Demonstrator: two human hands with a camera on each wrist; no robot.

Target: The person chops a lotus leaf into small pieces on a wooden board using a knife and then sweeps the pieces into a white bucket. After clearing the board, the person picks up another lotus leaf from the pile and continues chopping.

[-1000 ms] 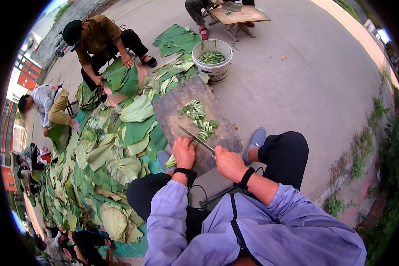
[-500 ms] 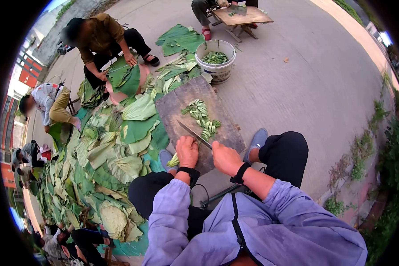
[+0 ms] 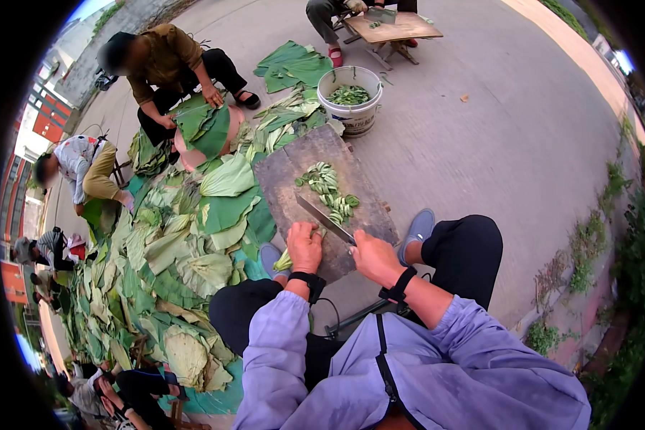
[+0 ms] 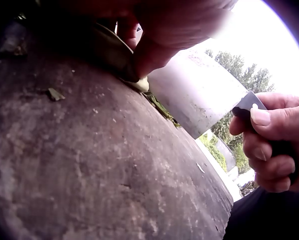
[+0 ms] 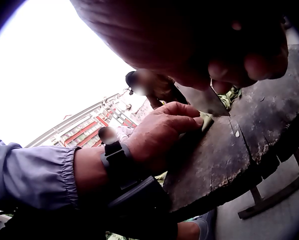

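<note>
On the wooden board [image 3: 279, 179], my left hand [image 3: 304, 247] grips a rolled green leaf bundle [image 3: 284, 261] whose end sticks out below the hand. My right hand [image 3: 377, 258] holds the knife [image 3: 324, 220] by its handle, the blade slanting up and left past the left fingertips. Cut green strips [image 3: 324, 188] lie beyond the blade. In the left wrist view the broad blade [image 4: 194, 95] stands beside the left fingers, and the right hand [image 4: 279, 135] is curled round its dark handle. The right wrist view shows the left hand [image 5: 162, 130] pinching the bundle's pale end [image 5: 206, 121] at the blade.
A white bucket [image 3: 351, 118] of cut greens stands past the board's far edge. Large leaves [image 3: 172, 251] cover the ground at left, where several people sit. Another person works at a low table [image 3: 401, 26] at the top.
The knife and right hand have shifted slightly, and the blade stands a little apart from the cut strips. The left hand keeps its grip on the bundle.
</note>
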